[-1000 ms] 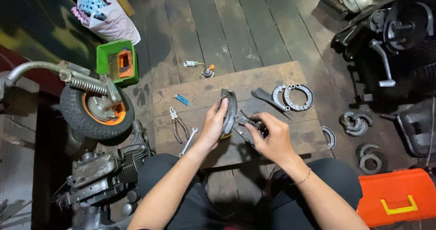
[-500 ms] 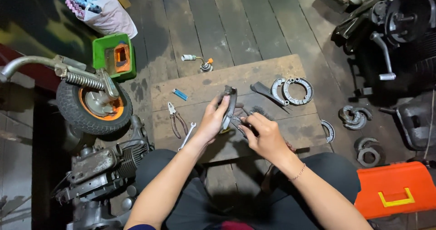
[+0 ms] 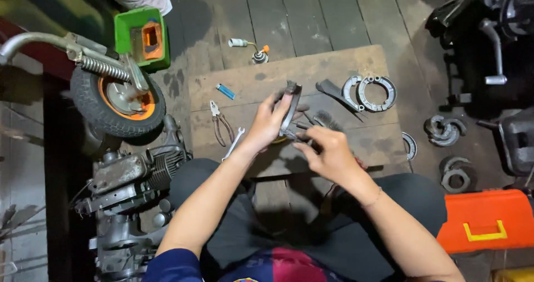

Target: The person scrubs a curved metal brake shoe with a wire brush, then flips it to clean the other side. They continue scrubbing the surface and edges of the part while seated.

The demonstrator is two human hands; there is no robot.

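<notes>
My left hand [image 3: 268, 124] grips a curved grey brake shoe [image 3: 291, 107], held on edge above a wooden board [image 3: 334, 70]. Just to its right, my right hand [image 3: 328, 151] holds a small wire brush [image 3: 325, 120] with its dark bristles against the shoe's lower end. Both hands hover over the middle of the board.
On the board lie pliers [image 3: 220, 126], a wrench [image 3: 233, 143], a blue lighter [image 3: 225, 91], a dark scraper and a brake shoe pair [image 3: 371, 93]. More shoes [image 3: 445, 130] sit on the floor at right. A small wheel [image 3: 118, 104], engine [image 3: 133, 173], green tub [image 3: 142, 37], orange toolbox [image 3: 485, 222].
The view has shifted, so everything sits lower and slightly right in frame. My right hand slid a little along the brake shoe with the brush; my left hand keeps its grip.
</notes>
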